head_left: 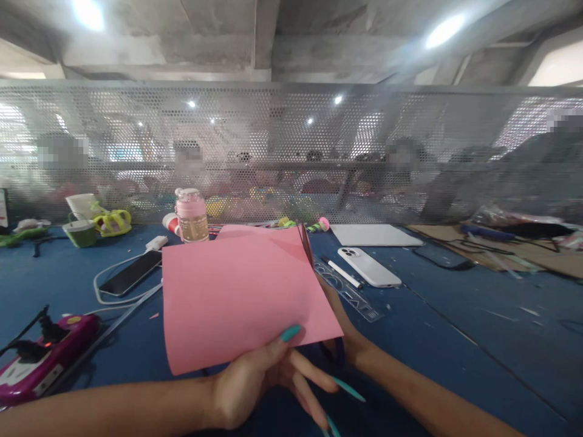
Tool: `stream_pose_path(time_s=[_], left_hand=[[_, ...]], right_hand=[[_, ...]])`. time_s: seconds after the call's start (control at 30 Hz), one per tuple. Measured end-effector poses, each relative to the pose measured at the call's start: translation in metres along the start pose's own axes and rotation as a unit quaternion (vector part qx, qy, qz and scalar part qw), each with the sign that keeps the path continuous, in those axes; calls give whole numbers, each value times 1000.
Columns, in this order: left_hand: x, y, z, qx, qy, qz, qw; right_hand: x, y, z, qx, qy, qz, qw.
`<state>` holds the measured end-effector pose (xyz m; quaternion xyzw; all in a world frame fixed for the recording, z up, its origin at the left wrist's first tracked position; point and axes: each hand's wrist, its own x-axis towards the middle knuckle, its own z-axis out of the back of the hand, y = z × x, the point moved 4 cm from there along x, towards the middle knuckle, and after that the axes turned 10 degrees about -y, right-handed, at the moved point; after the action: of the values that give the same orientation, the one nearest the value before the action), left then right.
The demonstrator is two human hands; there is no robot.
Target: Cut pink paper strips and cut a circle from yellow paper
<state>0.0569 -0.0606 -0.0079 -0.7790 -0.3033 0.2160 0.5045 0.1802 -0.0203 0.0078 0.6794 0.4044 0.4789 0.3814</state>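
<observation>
Here, pink paper (pixel 237 291) beyond the left hand (pixel 259 370), near edge in thumb's pinch; right hand (pixel 347 325) partly behind, hold unclear.

Shared workroom, blue tabletop (pixel 501 315) below left grip (pixel 268 370), perforated partition (pixel 282 139) ahead, blurred people (pixel 405 158) beyond, bare concrete ceiling (pixel 218 48) overhead

- nails (pixel 291 332) on left grip (pixel 255 375): teal
- paper (pixel 241 297) in it: plain pink
- surface (pixel 437 346) below it: dark blue
- power strip (pixel 82 331) left of it: magenta/white
- phone (pixel 374 268) right of it, beyond: white
- bottle (pixel 192 209) beyond it: pink top
- screen (pixel 291 130) far beyond: grey, hole-dotted
</observation>
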Motion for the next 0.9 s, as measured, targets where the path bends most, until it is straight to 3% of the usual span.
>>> stream_pose_path(time_s=[0.4, 0.67, 0.9], left_hand=[[-1, 3, -4, -63, 38, 8, 997], [0, 4, -2, -67, 31, 5, 997], [1, 0, -7, -57, 30, 14, 998]], right_hand=[[0, -3, 2, -22, -9, -6, 1000], [-2, 12, -1, -35, -26, -6, 999], [1, 3, 2, -24, -26, 11, 999]])
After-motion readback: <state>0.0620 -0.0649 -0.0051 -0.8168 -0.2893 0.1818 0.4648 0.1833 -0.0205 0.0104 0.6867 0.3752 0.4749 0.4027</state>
